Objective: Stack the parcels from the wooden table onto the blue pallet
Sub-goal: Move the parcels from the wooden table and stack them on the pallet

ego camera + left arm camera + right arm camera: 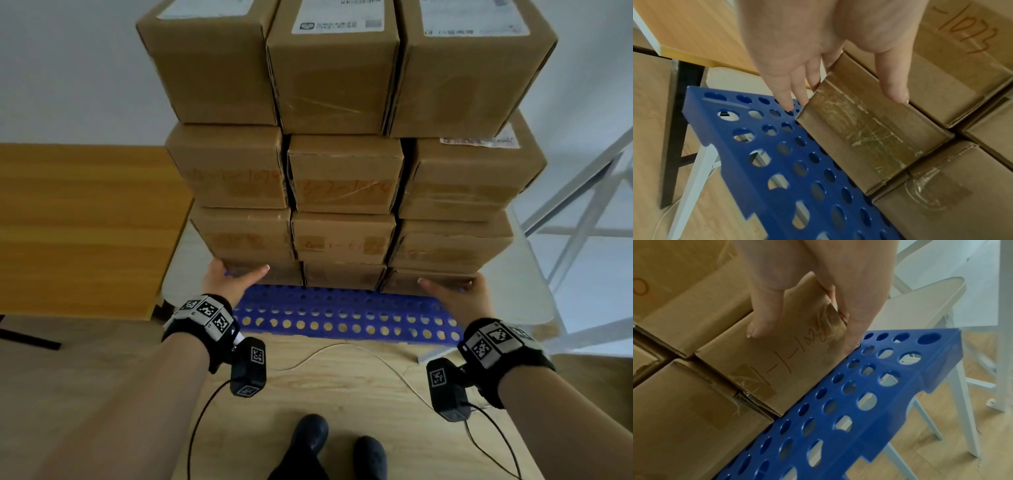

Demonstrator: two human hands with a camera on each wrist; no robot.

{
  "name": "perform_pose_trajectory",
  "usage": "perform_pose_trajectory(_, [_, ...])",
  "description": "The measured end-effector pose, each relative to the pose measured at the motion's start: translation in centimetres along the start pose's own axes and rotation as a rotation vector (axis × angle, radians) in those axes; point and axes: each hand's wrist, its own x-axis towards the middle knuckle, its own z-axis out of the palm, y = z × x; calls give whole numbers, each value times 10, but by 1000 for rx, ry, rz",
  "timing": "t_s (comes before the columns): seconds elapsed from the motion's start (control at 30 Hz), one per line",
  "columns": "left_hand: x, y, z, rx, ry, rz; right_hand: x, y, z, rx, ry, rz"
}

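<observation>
Both hands, left (230,278) and right (455,291), press straight fingers against bottom parcels (342,171) stacked four high on pallet (342,320); desk (85,222) looks cleared.

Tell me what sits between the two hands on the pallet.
In the head view, the bottom row of parcels: the left hand and right hand bracket its end boxes, with the middle parcel between, on the blue pallet.
</observation>
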Motion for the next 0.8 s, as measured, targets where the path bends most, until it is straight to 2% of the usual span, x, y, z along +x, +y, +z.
perform_pose_trajectory(0.37, [-6, 8, 0, 81, 27, -37, 1, 3, 1, 29, -8, 12])
perform_pose_trajectory(0.57, [-6, 6, -5, 38, -13, -14, -5, -5, -4, 61, -28, 17])
perform_pose_trajectory(0.73, [-14, 13, -19, -64, 102, -1, -17, -19, -5, 121, 37, -62])
perform_pose_trajectory(0.8, [-18, 18, -22, -76, 109, 38, -21, -24, -6, 110, 54, -102])
